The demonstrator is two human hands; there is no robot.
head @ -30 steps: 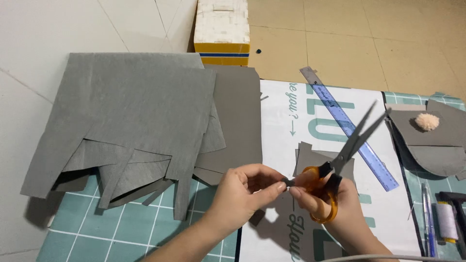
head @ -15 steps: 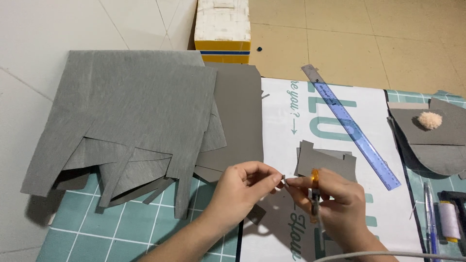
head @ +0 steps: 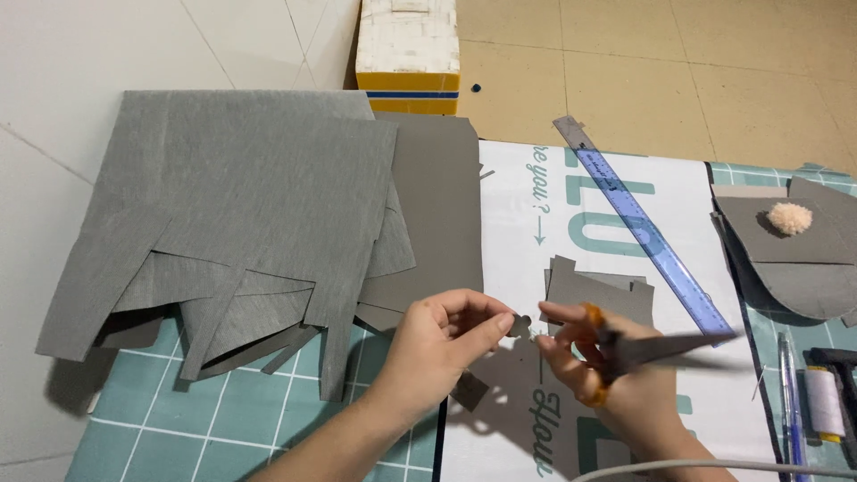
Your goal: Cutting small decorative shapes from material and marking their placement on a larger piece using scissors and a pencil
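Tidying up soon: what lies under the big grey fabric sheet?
Under the grey fabric sheet lie more grey cut strips, a grey card and the green cutting mat; anything deeper is covered.

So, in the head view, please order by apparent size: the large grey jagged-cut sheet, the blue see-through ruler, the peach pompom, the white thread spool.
1. Large grey jagged-cut sheet.
2. Blue see-through ruler.
3. Peach pompom and white thread spool: they look alike in size, and the spool lies nearer the camera, so I leave them unranked.

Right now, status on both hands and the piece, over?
Left hand pinches small grey piece. Right hand grips orange-handled scissors, blades blurred, pointing right. Grey offcuts lie just beyond.
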